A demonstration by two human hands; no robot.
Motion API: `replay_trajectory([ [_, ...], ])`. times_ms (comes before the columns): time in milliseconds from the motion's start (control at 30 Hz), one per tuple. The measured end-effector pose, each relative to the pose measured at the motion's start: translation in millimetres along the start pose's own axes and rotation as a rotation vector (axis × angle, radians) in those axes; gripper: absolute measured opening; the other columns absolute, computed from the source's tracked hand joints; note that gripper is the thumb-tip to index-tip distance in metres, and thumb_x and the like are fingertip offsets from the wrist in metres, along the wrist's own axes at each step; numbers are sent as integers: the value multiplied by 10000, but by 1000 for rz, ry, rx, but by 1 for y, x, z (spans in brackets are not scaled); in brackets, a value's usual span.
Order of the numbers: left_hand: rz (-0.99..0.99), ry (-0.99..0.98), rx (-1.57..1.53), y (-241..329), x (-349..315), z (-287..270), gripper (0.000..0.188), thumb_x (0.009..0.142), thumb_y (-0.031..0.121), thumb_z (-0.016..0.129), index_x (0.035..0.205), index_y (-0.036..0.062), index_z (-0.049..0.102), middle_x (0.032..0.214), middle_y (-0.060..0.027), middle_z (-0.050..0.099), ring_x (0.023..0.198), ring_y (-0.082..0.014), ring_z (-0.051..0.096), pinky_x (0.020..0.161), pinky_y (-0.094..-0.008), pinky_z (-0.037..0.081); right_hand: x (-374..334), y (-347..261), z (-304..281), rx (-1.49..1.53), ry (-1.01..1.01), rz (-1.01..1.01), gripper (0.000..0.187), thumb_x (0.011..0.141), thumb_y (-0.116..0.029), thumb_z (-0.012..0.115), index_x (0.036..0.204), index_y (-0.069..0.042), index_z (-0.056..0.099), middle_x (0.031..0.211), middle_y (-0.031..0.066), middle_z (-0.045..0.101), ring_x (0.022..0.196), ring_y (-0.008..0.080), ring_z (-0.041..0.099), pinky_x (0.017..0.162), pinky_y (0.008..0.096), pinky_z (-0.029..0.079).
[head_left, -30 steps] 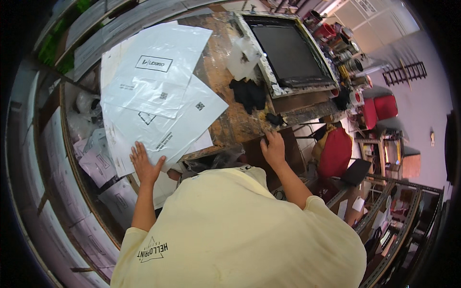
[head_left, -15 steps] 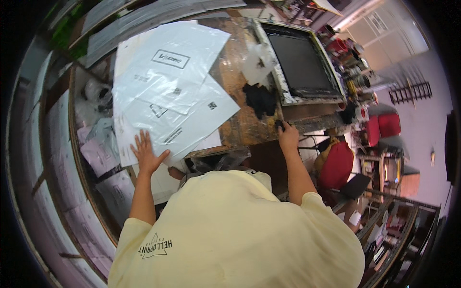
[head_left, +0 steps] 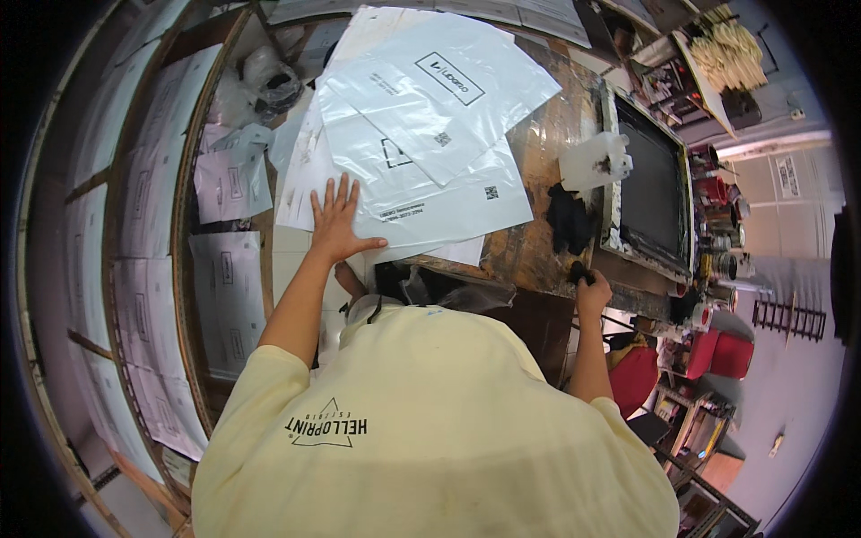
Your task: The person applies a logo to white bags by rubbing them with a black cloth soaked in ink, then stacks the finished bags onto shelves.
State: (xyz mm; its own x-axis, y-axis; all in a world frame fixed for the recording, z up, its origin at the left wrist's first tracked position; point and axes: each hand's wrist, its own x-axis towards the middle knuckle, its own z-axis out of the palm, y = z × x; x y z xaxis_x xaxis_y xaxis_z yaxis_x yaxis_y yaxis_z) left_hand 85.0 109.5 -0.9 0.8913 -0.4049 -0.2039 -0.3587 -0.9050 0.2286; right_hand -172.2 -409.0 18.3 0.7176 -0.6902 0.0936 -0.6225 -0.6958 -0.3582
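My left hand [head_left: 339, 224] lies flat with fingers spread, on the near left edge of a stack of white sheets. Two overlapping white plastic bags with black print rest there: an upper bag [head_left: 475, 67] and a lower bag [head_left: 448, 211]. At the table's near right corner, my right hand [head_left: 594, 294] pinches a small black wad [head_left: 580, 272] that looks like cloth. Just beyond it a larger black rag [head_left: 569, 220] is crumpled on the stained wooden table [head_left: 525, 247]. A translucent white plastic jug [head_left: 594, 161] sits beside a screen-printing frame [head_left: 650, 179].
Paint cans [head_left: 713, 191] line the far side of the frame. A rack of printed white bags [head_left: 152, 215] stands at my left. Clear plastic [head_left: 448, 291] hangs below the table's near edge. Red chairs [head_left: 722, 352] stand at the right.
My view has turned left, so the table and its contents sit further right in the picture. Both hands keep about the same places, the right one still on the black wad.
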Motion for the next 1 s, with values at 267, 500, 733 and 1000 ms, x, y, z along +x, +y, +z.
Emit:
replay_trajectory([
  [267, -47, 1, 21, 4, 11, -4, 1480, 564, 984, 642, 1683, 133, 182, 1763, -120, 55, 1618, -358, -21, 1250, -630, -112, -18, -158, 40, 398, -188, -310, 279, 827, -42, 786, 1104, -9, 759, 988, 167, 775, 913, 262, 755, 851, 355, 566],
  [500, -12, 23, 86, -10, 14, -17, 1452, 553, 963, 679, 1686, 193, 201, 1765, -121, 27, 1612, -395, -43, 1242, -653, -105, -43, -304, 91, 636, -438, -632, 232, 832, 14, 748, 1063, 4, 731, 1020, 167, 695, 933, 350, 712, 793, 412, 579],
  [733, 31, 24, -7, -22, 14, -5, 1485, 523, 951, 705, 1688, 188, 190, 1759, -163, -4, 1610, -398, -79, 1236, -645, -131, -62, -346, 137, 325, -430, -928, 335, 812, -16, 694, 1140, -75, 721, 1028, 139, 643, 985, 346, 609, 876, 458, 501],
  [1000, 36, 42, -18, -28, 13, 7, 1491, 526, 941, 716, 1690, 184, 173, 1758, -166, -7, 1610, -397, -82, 1237, -631, -141, -69, -349, 124, 95, -362, -1103, 334, 801, -78, 685, 1134, -78, 711, 1070, 122, 616, 1052, 321, 576, 902, 422, 490],
])
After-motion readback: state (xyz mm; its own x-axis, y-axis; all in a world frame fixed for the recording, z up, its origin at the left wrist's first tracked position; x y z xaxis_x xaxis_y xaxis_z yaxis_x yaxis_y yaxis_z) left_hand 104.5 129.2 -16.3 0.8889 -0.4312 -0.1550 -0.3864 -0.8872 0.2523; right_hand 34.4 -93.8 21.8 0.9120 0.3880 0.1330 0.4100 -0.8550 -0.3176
